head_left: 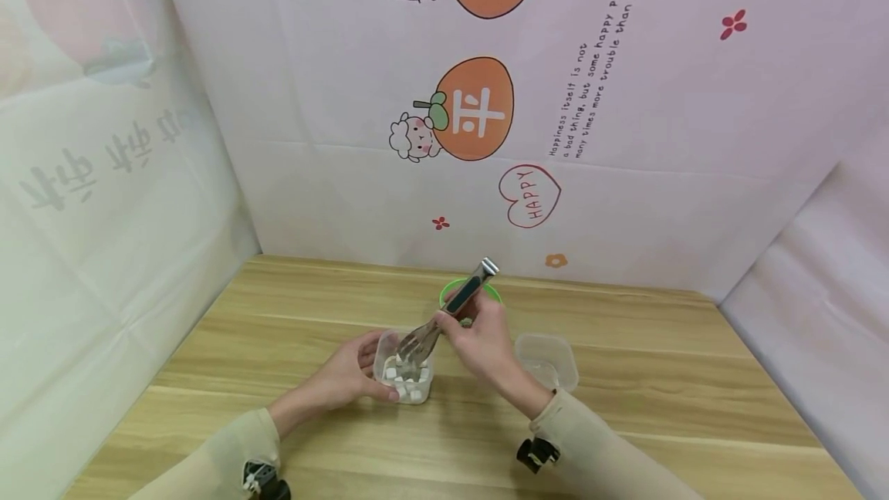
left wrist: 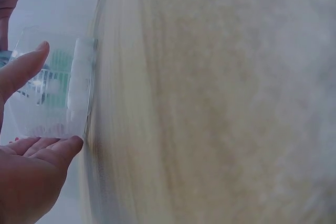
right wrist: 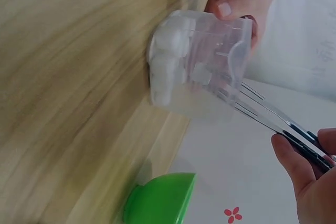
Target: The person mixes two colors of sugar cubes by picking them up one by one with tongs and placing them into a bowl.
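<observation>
Near sleeves [head_left: 611,446] lead to the left hand [head_left: 340,375], presumably steadying the clear box [right wrist: 223,45] it grips left of the green bowl [right wrist: 160,198], and the right hand [head_left: 484,336], pinching tongs [head_left: 467,293] angled at white cubes [head_left: 415,394] inside.

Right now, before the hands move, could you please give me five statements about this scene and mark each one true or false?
1. The right hand holds the tongs. True.
2. The left hand holds the clear container. True.
3. The cubes in this container are red. False: they are white.
4. The green bowl stands farther from the person than this container. True.
5. The tips of the tongs are inside the green bowl. False: they are inside the clear container.
</observation>
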Demonstrator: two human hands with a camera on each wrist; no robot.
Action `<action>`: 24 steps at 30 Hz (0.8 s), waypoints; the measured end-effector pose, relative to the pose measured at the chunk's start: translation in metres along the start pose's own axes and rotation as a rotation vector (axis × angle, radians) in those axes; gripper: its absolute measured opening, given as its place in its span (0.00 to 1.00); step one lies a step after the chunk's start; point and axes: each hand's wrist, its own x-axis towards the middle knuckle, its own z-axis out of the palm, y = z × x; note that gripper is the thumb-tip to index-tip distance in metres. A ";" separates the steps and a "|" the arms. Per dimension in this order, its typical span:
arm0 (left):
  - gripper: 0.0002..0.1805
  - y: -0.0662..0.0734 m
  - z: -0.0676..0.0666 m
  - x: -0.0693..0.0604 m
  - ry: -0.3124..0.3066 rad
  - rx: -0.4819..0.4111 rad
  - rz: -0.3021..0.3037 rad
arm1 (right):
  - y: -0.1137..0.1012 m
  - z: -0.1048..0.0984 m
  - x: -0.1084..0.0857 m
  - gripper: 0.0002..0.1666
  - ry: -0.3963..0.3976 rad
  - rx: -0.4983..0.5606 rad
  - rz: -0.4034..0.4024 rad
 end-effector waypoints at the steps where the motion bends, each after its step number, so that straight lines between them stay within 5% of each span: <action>1: 0.58 0.000 0.000 0.000 0.001 0.002 0.000 | -0.001 -0.002 0.001 0.12 0.011 0.000 -0.002; 9: 0.59 0.000 0.000 0.000 0.008 0.001 -0.001 | -0.007 -0.021 0.011 0.11 0.070 0.043 0.020; 17: 0.59 0.000 0.000 0.000 0.012 -0.001 -0.007 | -0.003 -0.048 0.025 0.11 0.165 0.241 0.201; 24: 0.59 0.000 0.000 0.000 0.015 0.001 -0.006 | 0.009 -0.069 0.035 0.11 0.226 0.269 0.319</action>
